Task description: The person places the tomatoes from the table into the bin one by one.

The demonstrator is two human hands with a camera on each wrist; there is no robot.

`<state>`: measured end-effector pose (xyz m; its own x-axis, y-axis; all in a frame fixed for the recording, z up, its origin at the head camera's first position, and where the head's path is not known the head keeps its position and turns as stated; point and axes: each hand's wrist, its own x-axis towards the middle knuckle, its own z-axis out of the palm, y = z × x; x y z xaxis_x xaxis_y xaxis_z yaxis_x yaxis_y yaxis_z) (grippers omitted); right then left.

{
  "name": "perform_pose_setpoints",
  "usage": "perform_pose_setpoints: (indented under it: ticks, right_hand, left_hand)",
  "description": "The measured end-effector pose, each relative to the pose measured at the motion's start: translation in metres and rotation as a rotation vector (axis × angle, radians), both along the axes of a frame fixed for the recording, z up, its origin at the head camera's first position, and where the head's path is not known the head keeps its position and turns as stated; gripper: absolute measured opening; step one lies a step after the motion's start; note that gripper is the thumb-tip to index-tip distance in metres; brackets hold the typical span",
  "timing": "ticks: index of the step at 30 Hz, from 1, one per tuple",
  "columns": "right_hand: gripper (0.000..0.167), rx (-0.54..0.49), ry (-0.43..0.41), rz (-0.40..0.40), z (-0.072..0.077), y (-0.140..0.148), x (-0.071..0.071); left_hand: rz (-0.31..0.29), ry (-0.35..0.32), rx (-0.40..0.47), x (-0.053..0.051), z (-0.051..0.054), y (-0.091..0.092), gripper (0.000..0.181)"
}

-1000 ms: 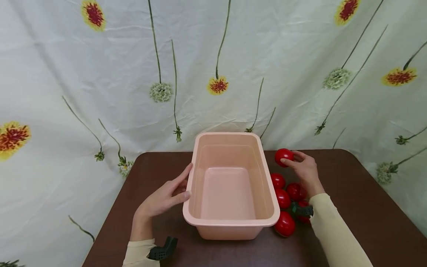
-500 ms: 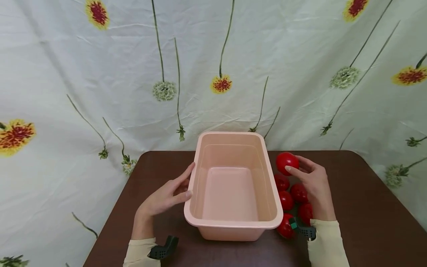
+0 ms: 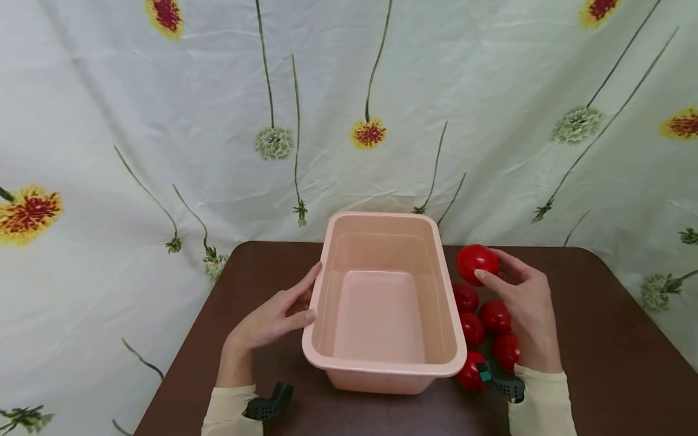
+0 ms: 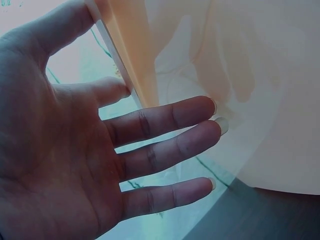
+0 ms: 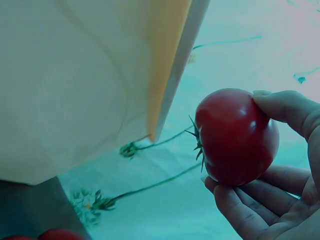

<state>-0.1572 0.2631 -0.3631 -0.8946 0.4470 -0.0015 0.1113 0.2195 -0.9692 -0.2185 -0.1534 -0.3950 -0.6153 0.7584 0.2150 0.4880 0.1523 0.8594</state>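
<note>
A pink rectangular basin (image 3: 382,315) stands on the dark table, nothing inside it. My left hand (image 3: 267,321) touches its left rim with thumb and index finger; in the left wrist view the other fingers of that hand (image 4: 110,145) are extended beside the basin wall (image 4: 280,125). My right hand (image 3: 523,303) holds a red tomato (image 3: 477,264) above the table, right of the basin's far right corner. The right wrist view shows this tomato (image 5: 235,137), green calyx facing the basin, between thumb and fingers of the hand (image 5: 280,195).
Several red tomatoes (image 3: 495,317) lie on the table (image 3: 589,339) along the basin's right side, some close to the right wrist and its dark strap device (image 3: 507,387). A floral cloth (image 3: 327,91) hangs behind the table.
The right hand has drawn slightly nearer with the tomato, which appears larger and more raised. The left hand keeps its place at the basin rim. The whole view has shifted slightly.
</note>
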Motion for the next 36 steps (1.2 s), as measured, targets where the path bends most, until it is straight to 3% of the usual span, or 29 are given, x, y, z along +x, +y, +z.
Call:
perform_pose_setpoints:
  ticks: [7, 12, 22, 36]
  right_hand:
    - [0.062, -0.036, 0.146, 0.034, 0.014, -0.013, 0.008]
    - [0.059, -0.037, 0.189, 0.101, 0.017, -0.024, 0.009]
    - [0.062, 0.031, 0.169, 0.172, 0.013, -0.035, 0.008]
    - [0.065, 0.049, 0.15, 0.361, 0.013, -0.052, 0.01]
  left_hand:
    - [-0.002, 0.005, -0.005, -0.003, 0.003, 0.002, 0.078]
    - [0.01, -0.01, -0.005, -0.004, 0.004, 0.001, 0.078]
    - [-0.009, -0.019, 0.002, -0.002, 0.003, 0.001, 0.078]
    - [0.007, -0.016, 0.001, 0.0, 0.0, 0.001, 0.078]
